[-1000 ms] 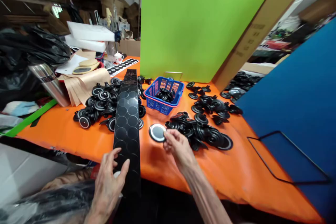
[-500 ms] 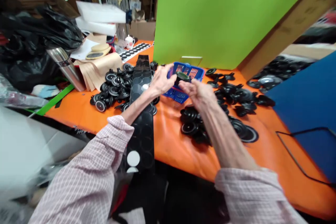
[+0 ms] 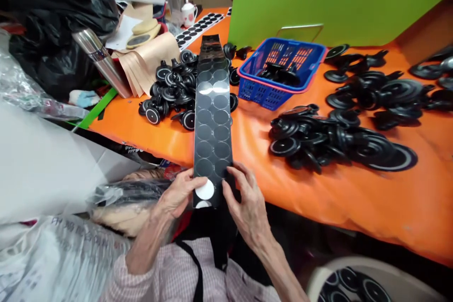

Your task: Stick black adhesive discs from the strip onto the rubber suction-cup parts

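A long black strip of round stickers runs from the orange table's near edge toward the green board. Its near end overhangs the edge and shows a white circle where a sticker is gone. My left hand grips that end from the left, thumb beside the white circle. My right hand holds the strip's right edge, its fingertips curled onto the last black stickers. Neither hand holds a black disc.
A blue basket with a few black parts stands behind the strip. Piles of black suction discs lie left, right and far right. A steel flask, black bags and a white bowl of discs are nearby.
Both hands came back from the blue basket, where they held a black disc, to the strip's near end. The view has tilted down and moved closer to the table.
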### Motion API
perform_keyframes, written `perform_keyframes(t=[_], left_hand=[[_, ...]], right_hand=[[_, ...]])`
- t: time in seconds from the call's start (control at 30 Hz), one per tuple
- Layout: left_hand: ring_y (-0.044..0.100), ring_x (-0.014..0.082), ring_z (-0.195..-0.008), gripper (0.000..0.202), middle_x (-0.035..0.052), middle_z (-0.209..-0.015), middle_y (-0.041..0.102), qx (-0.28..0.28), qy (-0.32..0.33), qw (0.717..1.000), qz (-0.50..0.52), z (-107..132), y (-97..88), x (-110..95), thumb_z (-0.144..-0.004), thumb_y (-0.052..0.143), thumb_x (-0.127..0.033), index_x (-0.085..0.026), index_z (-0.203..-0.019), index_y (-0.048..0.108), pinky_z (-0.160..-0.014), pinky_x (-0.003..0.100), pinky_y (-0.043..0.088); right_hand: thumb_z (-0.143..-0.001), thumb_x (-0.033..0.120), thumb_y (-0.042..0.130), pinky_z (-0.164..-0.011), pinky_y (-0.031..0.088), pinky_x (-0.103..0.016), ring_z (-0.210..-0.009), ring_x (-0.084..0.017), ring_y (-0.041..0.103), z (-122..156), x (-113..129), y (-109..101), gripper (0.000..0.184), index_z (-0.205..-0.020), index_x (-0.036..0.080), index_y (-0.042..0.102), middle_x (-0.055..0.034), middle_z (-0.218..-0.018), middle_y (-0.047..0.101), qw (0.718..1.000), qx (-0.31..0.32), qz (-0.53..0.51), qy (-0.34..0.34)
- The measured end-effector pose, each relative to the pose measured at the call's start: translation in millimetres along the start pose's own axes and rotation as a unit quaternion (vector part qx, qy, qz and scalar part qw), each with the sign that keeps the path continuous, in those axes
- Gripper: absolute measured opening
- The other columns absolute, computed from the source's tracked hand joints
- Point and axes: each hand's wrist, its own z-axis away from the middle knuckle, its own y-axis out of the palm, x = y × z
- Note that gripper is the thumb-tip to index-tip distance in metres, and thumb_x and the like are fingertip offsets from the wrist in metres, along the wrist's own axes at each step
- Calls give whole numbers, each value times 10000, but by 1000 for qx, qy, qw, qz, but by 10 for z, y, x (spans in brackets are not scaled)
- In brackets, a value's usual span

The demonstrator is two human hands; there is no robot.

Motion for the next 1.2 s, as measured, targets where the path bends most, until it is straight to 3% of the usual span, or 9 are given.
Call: perform_keyframes(t=[0.07, 0.27, 0.53, 0.63, 0.73, 0.83, 1.0, 1.07, 1.2], left_hand=[[656, 177, -898, 411, 80, -1013, 702, 44, -22, 998, 35, 33, 47, 2, -684, 768, -234, -149, -1064, 635, -829, 281, 491], [654, 186, -961, 532, 55, -1082, 703, 34, -8, 996, 82, 99, 76, 141, -704, 765, -236, -230, -1212, 608, -865, 286, 493], [631, 153, -1001, 460, 44, -1102, 689, 38, 60, 997, 37, 59, 146, 185, -764, 719, -230, -214, -1203, 582, -898, 241, 463], [623, 167, -991, 431, 61, -1085, 678, 28, 58, 998, -11, 72, 112, 181, -775, 698, -273, -188, -1176, 564, -872, 262, 471], [615, 189, -931, 446, 70, -1009, 657, -83, 96, 979, -157, 153, 75, 111, -756, 699, -360, -180, -1135, 546, -808, 289, 479], [571, 170, -830, 334, 26, -870, 602, -243, 200, 892, -324, 242, 150, -24, -759, 678, -420, -199, -977, 554, -749, 274, 457], [542, 112, -670, 232, -13, -718, 572, 54, 67, 965, -246, 128, 552, -199, -784, 625, -385, -174, -836, 545, -659, 229, 438], [565, 106, -650, 216, -13, -713, 595, 87, 51, 973, -206, -9, 731, -231, -747, 648, -342, -170, -836, 551, -646, 220, 438], [586, 127, -557, 235, -10, -603, 600, 103, 96, 945, -294, -379, 1019, -259, -748, 659, -402, -178, -801, 606, -558, 224, 429]], right_hand=[[-907, 278, 515, -909, 533, -486, -1102, -265, 574, 96, 51, -60, 267, -1162, 216, 567, -136, -1186, 540, 999, -31, 41, -2], [-922, 315, 526, -877, 556, -449, -1069, -254, 588, 289, 143, -184, 281, -1182, 209, 534, -130, -1136, 573, 996, -35, 77, -13], [-971, 306, 395, -815, 558, -419, -1010, -261, 634, 208, 78, -200, 276, -1089, 185, 612, -143, -1091, 662, 992, 9, 122, -40], [-981, 260, 353, -679, 543, -339, -809, -221, 672, 181, -38, -265, 290, -981, 187, 634, -103, -891, 706, 990, -20, 136, -34], [-974, 232, 389, -543, 476, -282, -602, -178, 637, 127, -110, -393, 254, -889, 181, 622, -56, -707, 677, 982, -92, 164, -15], [-964, 196, 423, -525, 468, -258, -617, -166, 651, 117, -54, -445, 197, -924, 178, 615, -48, -725, 691, 975, -135, 170, -52], [-944, 177, 447, -729, 557, -259, -895, -173, 689, 122, 96, -355, 211, -1046, 217, 627, -70, -999, 709, 993, -104, 10, -63], [-924, 272, 511, -757, 571, -295, -902, -184, 687, 82, 73, -393, 191, -1076, 227, 617, -69, -1044, 697, 984, -113, -128, 54], [-818, 461, 643, -578, 527, -236, -591, -114, 612, -22, -106, -638, 275, -904, 202, 604, 16, -721, 635, 880, -167, -348, 277]])
